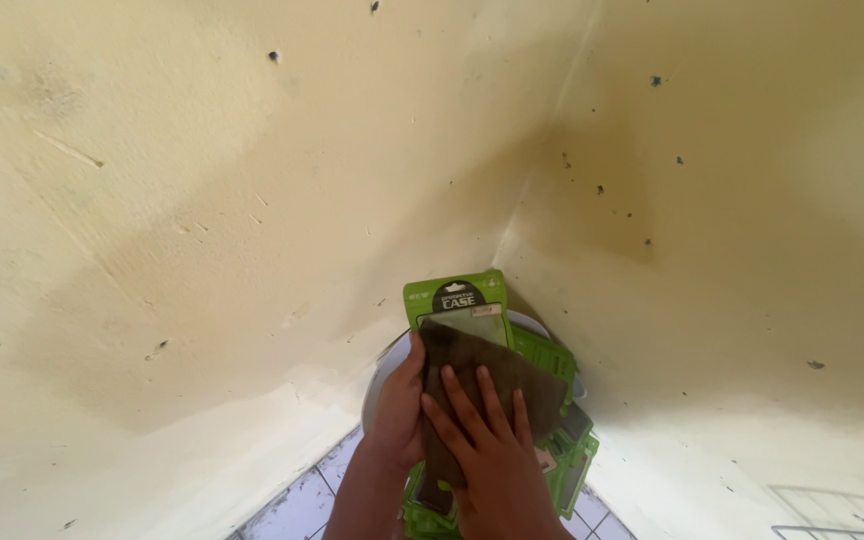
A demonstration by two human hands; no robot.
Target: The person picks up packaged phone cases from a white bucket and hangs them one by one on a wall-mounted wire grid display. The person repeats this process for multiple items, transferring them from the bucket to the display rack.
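Left hand [400, 405] grips a green pack's [457, 300] edge. Right hand [487, 440] lies flat, fingers spread, pressing a brown cloth [492, 370] onto it. More packs [572, 455] underneath.

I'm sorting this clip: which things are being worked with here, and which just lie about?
In use: left hand holding the top green package; right hand pressing a dark cloth on it.

Lying about: more green packages beneath, white bowl, wire rack, tiled floor.

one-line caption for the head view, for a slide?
In a yellow wall corner, right hand presses a dark cloth onto a green packaged case steadied by left hand.
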